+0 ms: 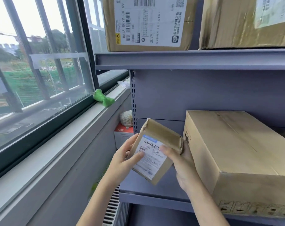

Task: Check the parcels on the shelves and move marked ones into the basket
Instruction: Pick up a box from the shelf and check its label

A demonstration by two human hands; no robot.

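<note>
A small brown cardboard parcel (pixel 156 149) with a white barcode label is held tilted in front of the middle shelf (pixel 154 200). My left hand (pixel 125 159) grips its left edge, thumb on the label. My right hand (pixel 181 162) grips its right side, thumb lying across the label. A large plain carton (pixel 236 149) lies on the same shelf just right of my hands. On the upper shelf (pixel 187 59) stand a labelled carton (pixel 148 23) and a second carton (pixel 246 22). No basket is in view.
A window and sill (pixel 60 132) run along the left, with a green object (pixel 103 99) lying on the sill. Behind the shelf's left upright (pixel 133 101) sit a red-and-white box (pixel 123 136) and a pale bag (pixel 126 119). A white radiator grille (pixel 112 207) shows below.
</note>
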